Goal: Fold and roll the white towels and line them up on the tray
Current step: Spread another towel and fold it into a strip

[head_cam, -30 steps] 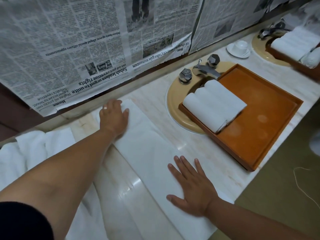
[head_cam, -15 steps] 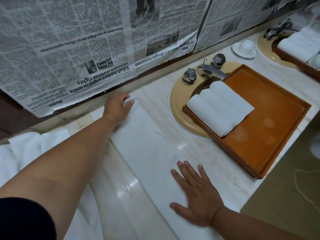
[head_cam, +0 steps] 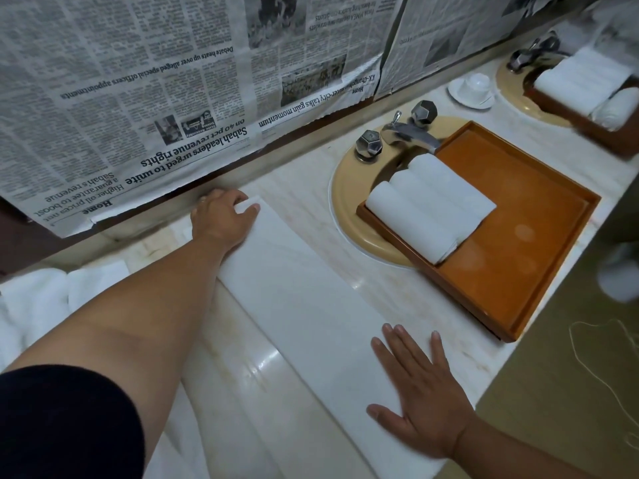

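A long folded towel (head_cam: 304, 305) is laid flat on the counter (head_cam: 301, 188), running from the wall side to the near edge. Its far end is taken by the left hand (head_cam: 221, 216), whose fingers are curled over the short edge so that a small piece of cloth is pinched up. The near end is pressed down by the right hand (head_cam: 422, 402), which lies flat with the fingers spread.

Three rolls (head_cam: 428, 209) are already lined up on the left part of the tray (head_cam: 539, 271), which is set over the sink (head_cam: 349, 188). More towels are seen in a pile (head_cam: 34, 299) at the left.

The towel is judged to be light, soft and without any stiffness, so its shape will be lost if it is lifted by one corner. It is best held by the whole short edge, with both corners kept even. The counter looks polished, so the strip may slide when it is rolled. A flat palm on the other end should keep it in place, and the roll should be kept tight.
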